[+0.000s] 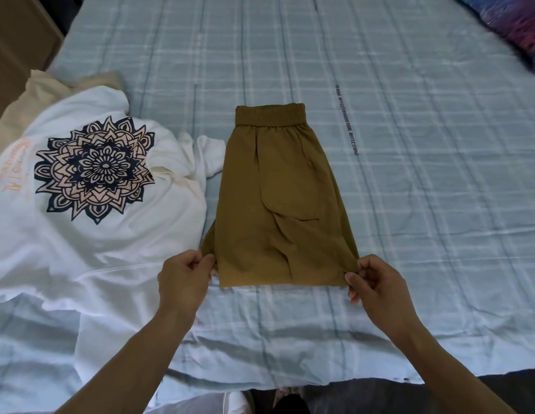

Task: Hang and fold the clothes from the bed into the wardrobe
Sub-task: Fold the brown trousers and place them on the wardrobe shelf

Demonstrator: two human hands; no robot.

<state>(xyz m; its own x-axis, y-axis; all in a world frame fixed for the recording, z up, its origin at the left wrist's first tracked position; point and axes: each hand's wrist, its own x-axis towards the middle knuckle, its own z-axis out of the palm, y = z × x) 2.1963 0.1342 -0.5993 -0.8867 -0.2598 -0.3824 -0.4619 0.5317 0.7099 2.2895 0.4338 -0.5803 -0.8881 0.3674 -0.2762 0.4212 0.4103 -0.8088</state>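
Left hand (185, 279) & right hand (370, 279) each pinch olive shorts' (278, 198) hem corners — flat on bed (409, 174) (waistband far).

The one camera sits on my head, looking forward and steeply down over the near edge of the pale blue checked bed sheet (409, 174). It is close: my forearms enter from the bottom, and the wide lens bends the sheet's stripes outward. No second view overlaps it.

Shorts (278, 198) on bed (424, 174), right of shirt (105, 204)
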